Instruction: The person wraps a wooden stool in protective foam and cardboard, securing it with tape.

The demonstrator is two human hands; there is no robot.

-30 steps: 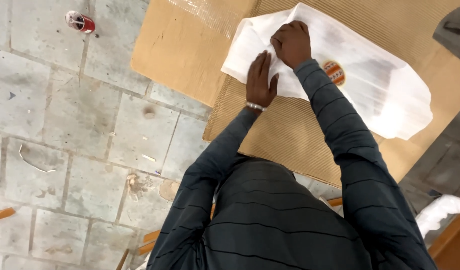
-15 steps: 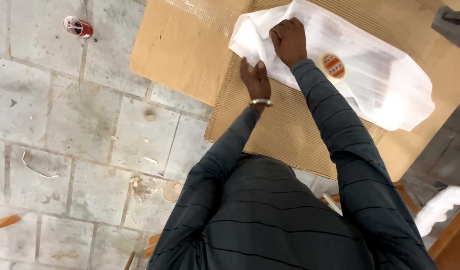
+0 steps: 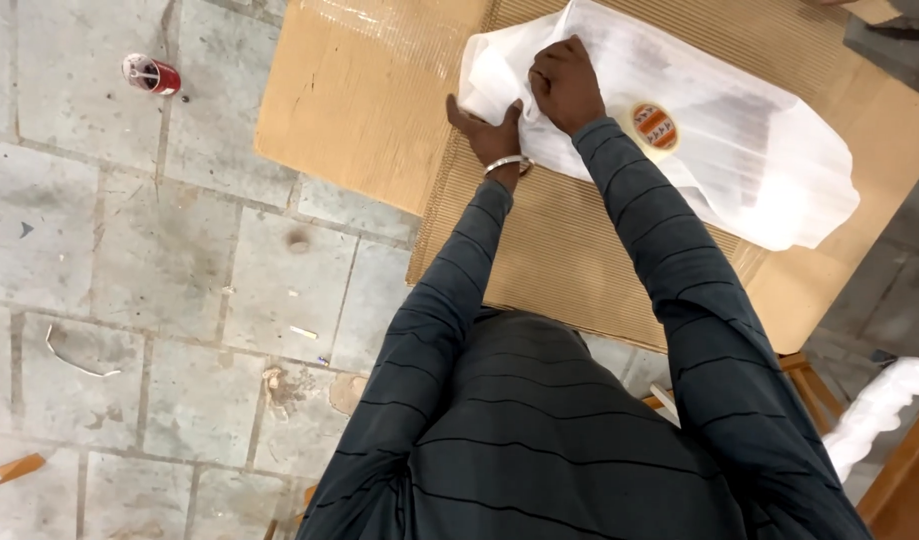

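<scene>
Both hands on a white foam-wrapped bundle lying across corrugated cardboard sheets on the floor. Right hand sits on top near the bundle's left end, fingers curled, grip pressed down on the wrap. Left hand just beside it at the bundle's lower-left edge, fingers pinching a fold of the white wrap; metal bracelet on that wrist. Roll of tape, orange and white, rests on the bundle right of the hands. Small red-and-white spool on the grey tile floor, well apart to the left. Wood scrap lower left.
</scene>
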